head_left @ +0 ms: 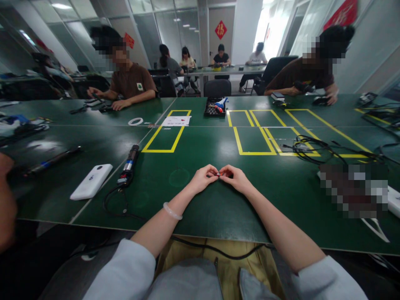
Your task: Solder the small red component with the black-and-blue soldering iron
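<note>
My left hand point(205, 178) and my right hand point(233, 176) meet over the green table, fingertips almost touching. Between them is a tiny red and dark piece point(218, 174), mostly covered by the fingers and too small to name. Both hands are closed in a pinch on it, thumbs and forefingers together. A pale bangle point(172, 211) circles my left wrist. To the left of my hands lies a dark cylindrical device point(128, 166) with a silver and blue band, and a black cable runs from its near end.
A white power bank-like block point(91, 182) lies at left. Yellow tape point(160, 151) marks rectangles on the green table point(200, 216). A black tray point(215, 107) holds small parts. Tangled black cables point(315, 146) lie at right. Two people sit opposite; another person's arm point(6, 200) shows at left.
</note>
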